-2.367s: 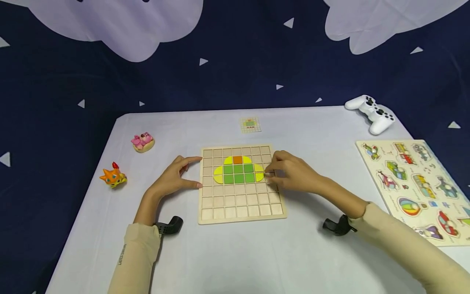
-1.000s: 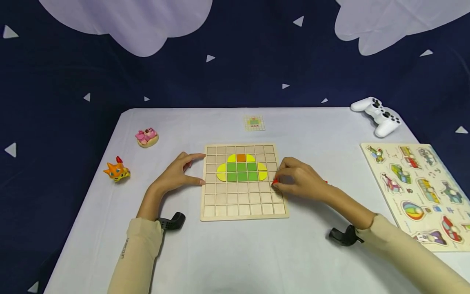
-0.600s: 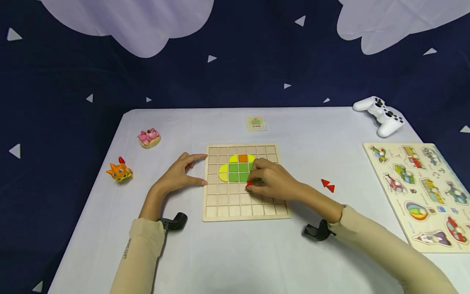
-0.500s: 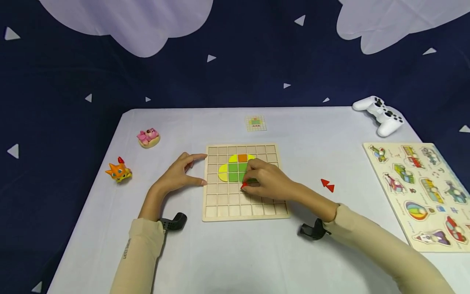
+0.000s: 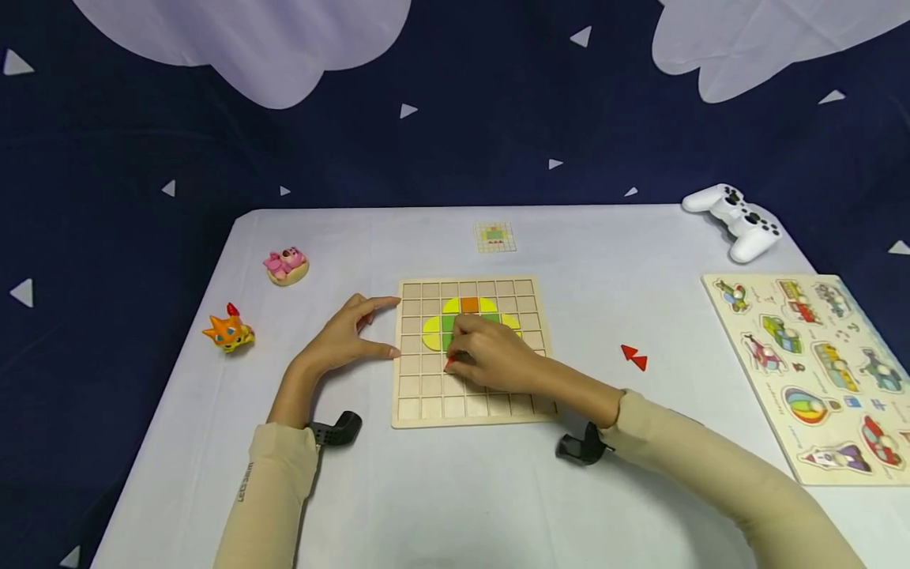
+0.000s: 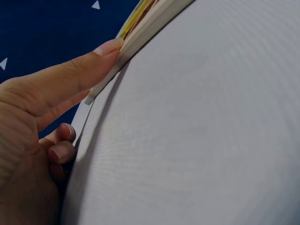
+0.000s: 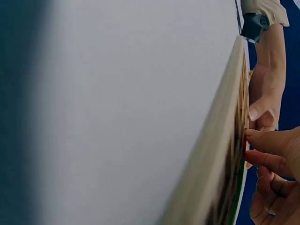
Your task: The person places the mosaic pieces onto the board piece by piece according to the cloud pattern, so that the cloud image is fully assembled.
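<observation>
One small red piece (image 5: pixel 449 363) is sitting pinched at your right hand's (image 5: pixel 490 354) fingertips, low over the wooden grid board (image 5: pixel 471 405), just below the left end of the green and yellow pattern (image 5: pixel 435 330). You are holding it directly beneath your curled fingers, so nothing separates hand from piece; which way its long edge runs cannot be told, since your fingers cover most of it. Your right hand is the one working; your left hand (image 5: pixel 341 340) is lying just beside the board's left edge, fingers straight and spread, thumb and forefinger touching the rim. Two more red triangles (image 5: pixel 634 357) are waiting on the tabletop (image 5: pixel 455 490), well to the right of the board. Farther out are lying a small pattern card (image 5: pixel 494 236), a white game controller (image 5: pixel 735 221), a picture puzzle (image 5: pixel 810 363), a pink toy (image 5: pixel 286 263) and an orange toy (image 5: pixel 227 330). Only the head view is showing the pattern; the left wrist view is showing a fingertip (image 6: pixel 107 48) pressing the board's edge (image 6: pixel 140 35).
</observation>
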`<state>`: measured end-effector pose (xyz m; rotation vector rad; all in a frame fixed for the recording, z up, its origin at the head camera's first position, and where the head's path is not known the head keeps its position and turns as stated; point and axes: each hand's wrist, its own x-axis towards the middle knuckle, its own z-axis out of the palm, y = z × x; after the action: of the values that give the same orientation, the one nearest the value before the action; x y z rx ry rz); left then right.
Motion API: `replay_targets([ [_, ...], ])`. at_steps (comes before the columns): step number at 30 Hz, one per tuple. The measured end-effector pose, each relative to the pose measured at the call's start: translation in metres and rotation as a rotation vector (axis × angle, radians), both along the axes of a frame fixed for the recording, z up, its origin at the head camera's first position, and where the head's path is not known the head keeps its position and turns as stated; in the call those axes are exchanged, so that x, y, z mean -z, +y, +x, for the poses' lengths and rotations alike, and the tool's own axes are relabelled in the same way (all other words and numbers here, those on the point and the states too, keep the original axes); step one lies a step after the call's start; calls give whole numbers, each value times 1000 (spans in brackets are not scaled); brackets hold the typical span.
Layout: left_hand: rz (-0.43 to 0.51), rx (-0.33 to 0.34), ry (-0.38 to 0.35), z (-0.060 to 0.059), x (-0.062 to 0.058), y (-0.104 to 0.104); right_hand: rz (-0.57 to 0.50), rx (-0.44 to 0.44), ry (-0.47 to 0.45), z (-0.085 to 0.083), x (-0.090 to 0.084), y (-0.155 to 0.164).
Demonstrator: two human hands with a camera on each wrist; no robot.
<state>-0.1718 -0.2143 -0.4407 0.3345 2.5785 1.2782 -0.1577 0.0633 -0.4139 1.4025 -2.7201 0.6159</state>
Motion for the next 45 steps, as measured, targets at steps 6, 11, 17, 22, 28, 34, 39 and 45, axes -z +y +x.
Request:
replay_targets([
  [6, -6, 3, -1, -1, -1, 2, -43, 18, -47, 3, 2, 3],
  [11, 4, -5, -7, 0, 1, 2, -42, 19, -33, 3, 2, 3],
  [17, 10, 0, -8, 0, 3, 3, -53, 68, -60, 3, -2, 8],
  [22, 5, -5, -22, 0, 3, 3, -83, 120, -63, 4, -9, 26],
  [28, -7, -7, -14, 2, 0, 1, -64, 170, -16, 2, -11, 64],
  [34, -6, 2, -8, 2, -1, 0, 6, 262, -15, 2, -10, 109],
  [39, -20, 4, -3, 1, -2, 1, 36, 300, 34, 0, -13, 145],
  [45, -14, 4, -5, 1, -1, 1, 47, 321, 130, 2, -16, 179],
])
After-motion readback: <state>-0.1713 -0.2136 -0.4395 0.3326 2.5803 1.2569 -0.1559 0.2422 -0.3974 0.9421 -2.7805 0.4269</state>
